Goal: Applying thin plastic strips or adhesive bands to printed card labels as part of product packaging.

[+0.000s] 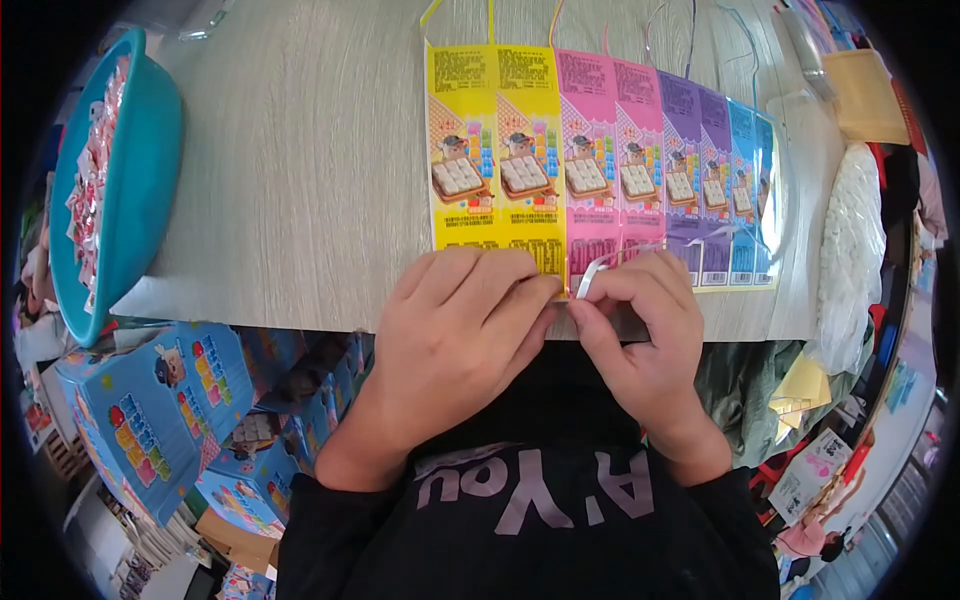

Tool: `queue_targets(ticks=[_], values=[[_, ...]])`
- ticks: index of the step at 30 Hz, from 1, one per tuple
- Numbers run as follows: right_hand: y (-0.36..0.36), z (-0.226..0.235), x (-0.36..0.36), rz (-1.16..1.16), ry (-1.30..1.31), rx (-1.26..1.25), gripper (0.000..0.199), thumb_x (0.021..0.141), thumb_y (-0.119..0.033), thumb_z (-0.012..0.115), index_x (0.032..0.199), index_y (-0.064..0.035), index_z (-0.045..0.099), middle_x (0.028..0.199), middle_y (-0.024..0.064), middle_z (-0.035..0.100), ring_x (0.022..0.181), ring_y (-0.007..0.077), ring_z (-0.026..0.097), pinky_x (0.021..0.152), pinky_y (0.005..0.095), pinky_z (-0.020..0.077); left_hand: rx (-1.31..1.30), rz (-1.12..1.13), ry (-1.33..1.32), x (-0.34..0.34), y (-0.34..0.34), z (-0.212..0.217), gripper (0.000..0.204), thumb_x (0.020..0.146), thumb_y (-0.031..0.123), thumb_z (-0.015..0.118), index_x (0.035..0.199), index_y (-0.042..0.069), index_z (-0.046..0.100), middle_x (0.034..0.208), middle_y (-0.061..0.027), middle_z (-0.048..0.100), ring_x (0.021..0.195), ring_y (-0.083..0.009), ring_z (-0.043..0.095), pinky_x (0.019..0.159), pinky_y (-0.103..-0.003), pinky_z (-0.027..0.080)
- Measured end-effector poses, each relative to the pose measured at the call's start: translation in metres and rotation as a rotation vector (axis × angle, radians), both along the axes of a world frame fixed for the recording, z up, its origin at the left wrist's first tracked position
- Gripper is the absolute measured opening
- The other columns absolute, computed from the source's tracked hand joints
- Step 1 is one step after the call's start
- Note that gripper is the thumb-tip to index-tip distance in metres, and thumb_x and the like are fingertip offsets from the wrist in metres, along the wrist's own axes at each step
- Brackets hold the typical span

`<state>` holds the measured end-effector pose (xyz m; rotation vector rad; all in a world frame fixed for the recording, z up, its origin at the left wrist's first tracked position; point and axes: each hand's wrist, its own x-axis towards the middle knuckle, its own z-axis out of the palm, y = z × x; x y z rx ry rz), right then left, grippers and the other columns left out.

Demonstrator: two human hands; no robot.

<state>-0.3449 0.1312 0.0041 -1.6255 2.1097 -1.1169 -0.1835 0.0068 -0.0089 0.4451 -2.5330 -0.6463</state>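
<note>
Head view: the left hand (460, 320) lies flat, fingers released, pressing the yellow card (495, 150) at the desk's (300, 150) near edge. The right hand (640, 320) pinches a white strip (592, 272) beside the pink card (605, 150).

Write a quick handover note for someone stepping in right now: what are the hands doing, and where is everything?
Left hand: flat on the lower edge of the yellow cards, holding them down.
Right hand: pinching a thin white strip at the bottom of the pink cards.
Cards lie overlapped in a row on the table: yellow, pink, purple cards, blue cards, strings at their tops.
Teal bowl of small wrapped pieces sits far left; blue boxes are stacked below the table edge.
Done: row laid out. Left: the strip is only partly lifted.
</note>
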Motion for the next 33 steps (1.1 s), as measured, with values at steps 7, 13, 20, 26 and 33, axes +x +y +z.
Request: queue_targets(ticks=[7,13,20,26,33], values=[[-0.006,0.002,0.004,-0.036,-0.133,0.004,0.015,0.083,-0.003,0.081,0.092,-0.0066,0.068,0.082,0.0052,0.063,0.072,0.0234,0.059,0.066,0.0357,0.0445,0.009,0.064,0.007,-0.005,0.002,0.002,0.027,0.07,0.008,0.086,0.094,0.008,0.073,0.096,-0.005,0.068,0.084,-0.0277,0.064,0.073,-0.038,0.052],[-0.005,0.007,0.006,-0.076,-0.323,0.042,0.009,0.094,-0.001,0.074,0.098,-0.0009,0.066,0.083,0.0028,0.064,0.07,0.0098,0.058,0.062,0.0239,0.0452,0.069,0.056,0.124,-0.007,0.0,0.001,0.024,0.074,0.005,0.085,0.095,0.007,0.073,0.094,-0.0073,0.071,0.085,-0.0286,0.067,0.075,-0.039,0.054],[-0.01,0.006,0.005,-0.055,-0.392,0.11,0.007,0.101,0.0,0.066,0.106,0.0006,0.061,0.084,0.002,0.065,0.071,0.0057,0.059,0.064,0.0209,0.0451,0.069,0.101,0.106,-0.005,0.002,0.0,0.024,0.074,0.001,0.084,0.095,0.006,0.074,0.091,-0.0086,0.073,0.08,-0.0295,0.067,0.071,-0.037,0.054],[-0.009,0.001,0.003,-0.046,-0.404,0.117,0.007,0.103,-0.003,0.064,0.108,0.0007,0.06,0.084,0.0032,0.067,0.071,0.0066,0.063,0.064,0.0211,0.0477,-0.028,0.075,0.234,0.005,-0.005,0.0,0.026,0.072,0.008,0.088,0.095,0.009,0.075,0.095,-0.0059,0.072,0.086,-0.028,0.066,0.077,-0.038,0.05],[-0.007,-0.004,0.001,-0.031,-0.275,0.091,0.008,0.103,-0.005,0.066,0.107,0.0004,0.062,0.082,0.0033,0.069,0.069,0.0051,0.062,0.062,0.02,0.0472,-0.163,0.22,0.01,0.029,-0.003,0.002,0.025,0.069,0.016,0.09,0.088,0.012,0.074,0.098,-0.0033,0.069,0.094,-0.0266,0.063,0.085,-0.039,0.047]])
